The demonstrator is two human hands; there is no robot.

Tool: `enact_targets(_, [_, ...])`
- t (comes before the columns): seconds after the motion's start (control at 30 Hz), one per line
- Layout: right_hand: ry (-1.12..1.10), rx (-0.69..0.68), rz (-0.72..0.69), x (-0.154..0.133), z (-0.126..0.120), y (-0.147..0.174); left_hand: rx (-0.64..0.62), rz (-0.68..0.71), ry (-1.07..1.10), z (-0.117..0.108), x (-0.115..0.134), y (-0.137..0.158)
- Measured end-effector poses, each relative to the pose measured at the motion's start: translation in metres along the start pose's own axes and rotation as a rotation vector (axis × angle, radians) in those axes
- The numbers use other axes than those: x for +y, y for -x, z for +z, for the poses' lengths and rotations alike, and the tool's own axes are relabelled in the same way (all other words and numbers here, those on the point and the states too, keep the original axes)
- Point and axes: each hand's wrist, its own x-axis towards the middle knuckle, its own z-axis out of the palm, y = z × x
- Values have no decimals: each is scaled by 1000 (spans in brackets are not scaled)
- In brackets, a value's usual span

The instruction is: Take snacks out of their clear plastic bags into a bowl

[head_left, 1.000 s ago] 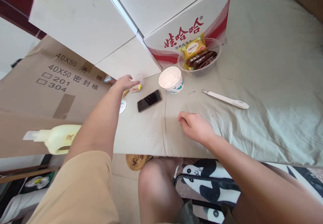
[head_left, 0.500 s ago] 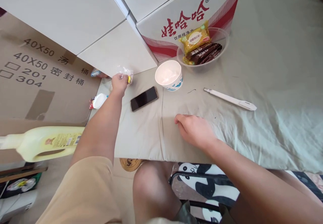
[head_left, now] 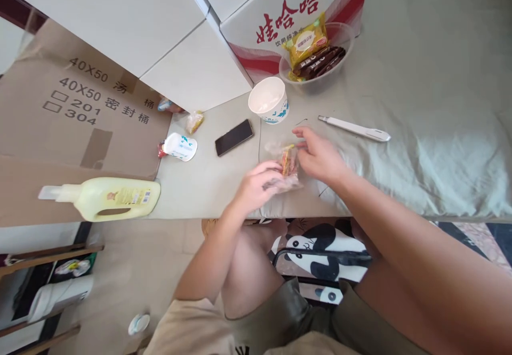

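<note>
L hand (head_left: 255, 187) fingers pinching clear pkt (head_left: 288, 162); R hand (head_left: 320, 155) fingers spread beside it

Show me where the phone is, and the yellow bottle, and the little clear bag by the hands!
Phone (head_left: 234, 138): head view, middle of its dark screen.
Yellow bottle (head_left: 128, 195): head view, the label on its side.
Clear bag (head_left: 288, 166): head view, its middle, where colours show.
</note>
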Motion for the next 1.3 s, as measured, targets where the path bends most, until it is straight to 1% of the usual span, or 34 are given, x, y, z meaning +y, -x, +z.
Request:
enact_targets(0.03, [-22, 1, 13, 2, -3, -2, -23, -5, 55, 13, 3, -1])
enact_targets(0.07, [-37, -6, 20, 4, -5, -3, -20, -12, 107, 23, 5, -3])
enact_targets(0.1, [-40, -12, 27, 4, -7, -5, 6, -22, 151, 30, 5, -6])
enact_targets(0.17, [-15, -30, 37, 5, -10, -5, 69, -39, 211, 36, 2, -13])
enact_targets(0.27, [37, -49, 39, 5, -10, -5, 93, -35, 253, 37, -5, -18])
enact_targets(0.37, [53, -52, -31, 8, -10, -5, 73, -16, 296, 35, -12, -19])
enact_targets(0.47, [91, -66, -104, 12, -9, -6, -4, -5, 324, 33, -18, -20])
enact_targets(0.53, [128, -78, -94, 13, -9, -6, -60, 2, 331, 33, -20, -20])
enact_targets(0.6, [150, -70, -71, 13, -8, -6, -82, 13, 346, 33, -21, -21])
enact_targets(0.67, [147, -53, -67, 12, -7, -6, -57, 19, 363, 35, -21, -20])
enact_targets(0.73, [129, -38, -77, 12, -4, -5, 8, 5, 357, 37, -21, -18])
enact_targets(0.8, [105, -26, -99, 14, -1, -4, 106, -32, 311, 40, -22, -17])
enact_targets(0.93, [76, 22, -180, 20, 7, 0, 355, -122, 161, 46, -29, -16])
enact_targets(0.97, [70, 26, -203, 21, 8, 2, 384, -141, 138, 47, -31, -17])
enact_targets(1.0, [63, 18, -230, 22, 9, 3, 377, -150, 124, 47, -33, -17])
enact_targets(1.1, [15, -49, -325, 23, 9, 9, 230, -112, 130, 44, -36, -18])
enact_targets(1.17, [-20, -106, -378, 24, 8, 13, 168, -93, 189, 41, -36, -18])
enact_targets(1.23, [-15, -130, -426, 26, 8, 16, 195, -105, 275, 41, -35, -18])
enact_targets(1.3, [31, -105, -465, 28, 9, 19, 269, -126, 353, 42, -35, -18])
